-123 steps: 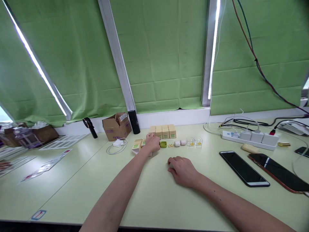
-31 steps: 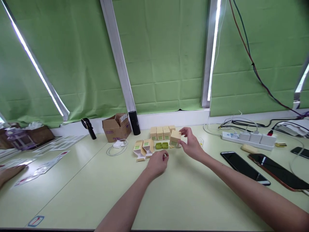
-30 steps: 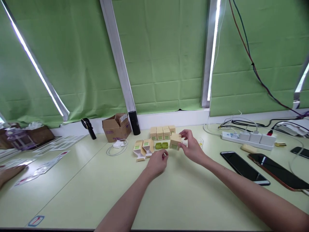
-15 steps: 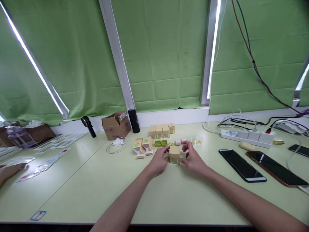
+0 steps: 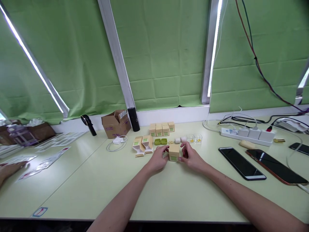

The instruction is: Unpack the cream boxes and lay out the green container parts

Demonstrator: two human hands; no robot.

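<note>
A small kraft cardboard box [image 5: 174, 152] with a green-framed label on its front stands upright on the table between my hands. My left hand [image 5: 158, 158] is at its left side, curved fingers and thumb against it. At its right side is my right hand [image 5: 190, 157], its thumb by the lower corner and index finger near the top. Just behind sit two green square trays [image 5: 160, 141], tiny gold pieces [image 5: 170, 142], white cylindrical pieces [image 5: 180, 140] and clear cups [image 5: 194, 139] with yellow inside. Two opened kraft boxes [image 5: 143, 145] lie to the left.
Several closed kraft boxes [image 5: 162, 129] line the back. A brown carton [image 5: 116, 124], black cylinder [image 5: 133, 119], handheld fan [image 5: 88, 125] and charger [image 5: 118, 140] stand left. Phones [image 5: 242, 163] and a power strip [image 5: 246, 136] lie right. Another person's hand [image 5: 12, 170] is at far left.
The view has tilted slightly. The white pieces behind my right fingers show more fully. Both hands stay at the small box, which has hardly moved.
</note>
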